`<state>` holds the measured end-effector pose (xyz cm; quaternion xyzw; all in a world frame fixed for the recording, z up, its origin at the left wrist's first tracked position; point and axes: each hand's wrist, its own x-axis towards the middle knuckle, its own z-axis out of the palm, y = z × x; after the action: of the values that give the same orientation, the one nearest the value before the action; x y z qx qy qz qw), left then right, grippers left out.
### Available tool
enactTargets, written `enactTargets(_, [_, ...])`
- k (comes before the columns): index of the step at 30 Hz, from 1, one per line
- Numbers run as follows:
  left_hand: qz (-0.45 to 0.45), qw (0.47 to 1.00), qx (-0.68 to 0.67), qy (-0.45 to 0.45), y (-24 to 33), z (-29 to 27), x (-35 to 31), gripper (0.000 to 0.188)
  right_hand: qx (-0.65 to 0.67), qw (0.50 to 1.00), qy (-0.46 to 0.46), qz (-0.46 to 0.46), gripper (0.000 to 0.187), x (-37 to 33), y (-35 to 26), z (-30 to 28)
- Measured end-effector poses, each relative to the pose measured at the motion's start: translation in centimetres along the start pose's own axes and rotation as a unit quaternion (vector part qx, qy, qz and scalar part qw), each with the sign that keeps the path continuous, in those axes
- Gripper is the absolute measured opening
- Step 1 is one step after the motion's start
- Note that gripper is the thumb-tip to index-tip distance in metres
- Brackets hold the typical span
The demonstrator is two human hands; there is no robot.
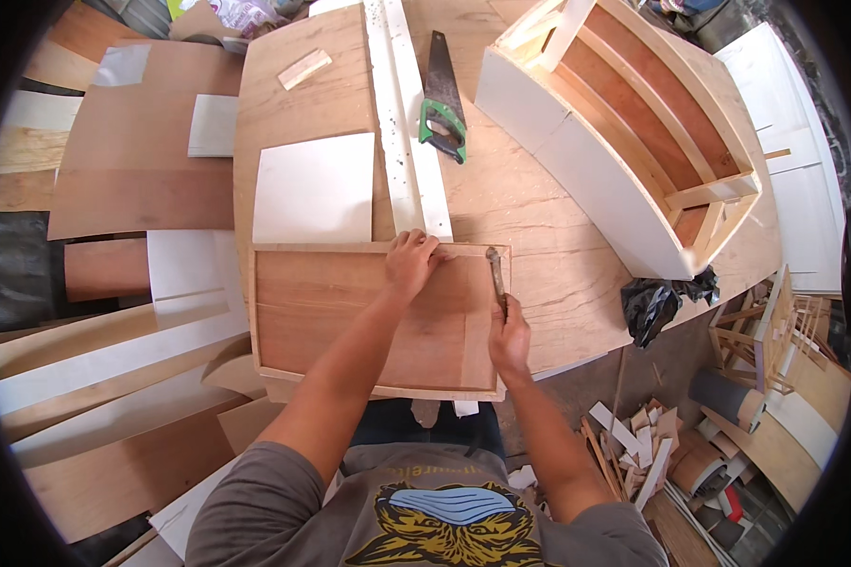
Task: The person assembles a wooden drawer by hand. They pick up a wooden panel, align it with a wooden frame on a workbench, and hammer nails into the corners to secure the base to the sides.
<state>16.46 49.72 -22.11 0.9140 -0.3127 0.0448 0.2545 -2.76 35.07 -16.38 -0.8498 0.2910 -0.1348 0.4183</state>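
A shallow framed wooden panel [350, 321] lies at the near edge of the workbench, its raised rim of narrow strips facing up. My left hand [412, 265] is closed around its far rim, right of the middle. In my right hand [510, 342] is the handle of a hammer [496, 274], whose head lies over the panel's far right corner. Whether the head touches the wood I cannot tell. Just past the panel are a white square board [314, 189] and a long white strip [408, 142] with dark specks.
A green-handled handsaw [442, 118] lies beyond the panel. At the right stands a curved wooden frame with a white side [577, 175], near a black plastic bag [654, 307]. A small wood block [304, 69] is at the far left. Offcuts [638, 444] and sheets [142, 142] surround the bench.
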Motion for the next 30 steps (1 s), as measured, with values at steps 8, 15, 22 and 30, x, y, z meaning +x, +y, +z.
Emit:
enactTargets(8, [0.055, 0.994, -0.013, 0.092, -1.2, 1.7, -0.3, 0.024, -0.125, 0.992, 0.005, 0.002, 0.028, -1.8, -1.1, 5.3])
enactTargets(15, [0.041, 0.996, -0.042, 0.066, -1.4, 1.4, -0.6, 0.023, -0.173, 0.982, 0.068, -0.036, 0.025, -1.5, -1.1, 7.0])
enactTargets(22, [0.037, 0.995, -0.066, 0.064, -1.9, 1.5, -0.8, 0.026, -0.265, 0.960, 0.078, -0.039, 0.026, -1.9, -1.5, 8.2])
enactTargets(30, [0.034, 0.996, -0.064, 0.052, -1.9, 1.5, -0.8, 0.025, -0.296, 0.952, 0.080, -0.004, 0.029, -2.4, -0.8, 9.5])
